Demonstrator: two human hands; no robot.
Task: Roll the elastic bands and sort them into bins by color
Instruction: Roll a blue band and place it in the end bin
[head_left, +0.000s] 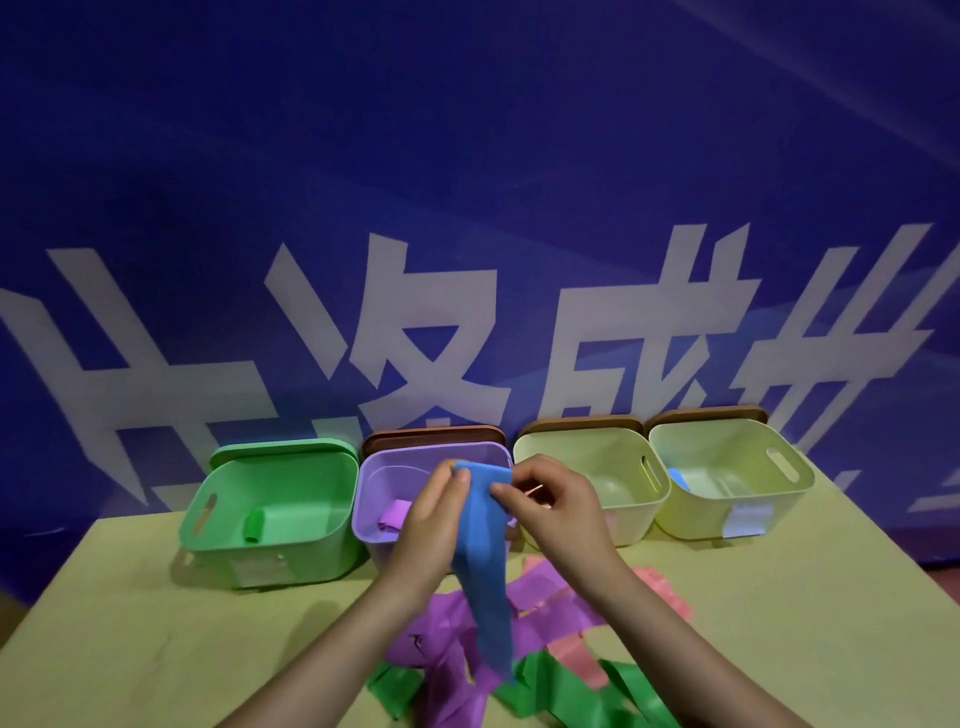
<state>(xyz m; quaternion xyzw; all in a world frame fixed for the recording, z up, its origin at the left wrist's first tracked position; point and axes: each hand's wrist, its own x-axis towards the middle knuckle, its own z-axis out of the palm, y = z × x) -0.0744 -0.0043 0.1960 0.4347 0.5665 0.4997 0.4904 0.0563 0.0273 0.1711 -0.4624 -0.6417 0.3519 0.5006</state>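
pinching the blue band (480, 561) by its top edge, my left hand (434, 519) and right hand (558, 506) hold it up. it hangs soft and limp toward six o'clock; i'd roll from that top edge.

Two bare forearms are seen, each ending in a bare hand: left hand (434, 525), right hand (558, 512). No sleeves, gloves, rings or watch are seen. Short, unpainted nails are shown on the fingers (460, 480).
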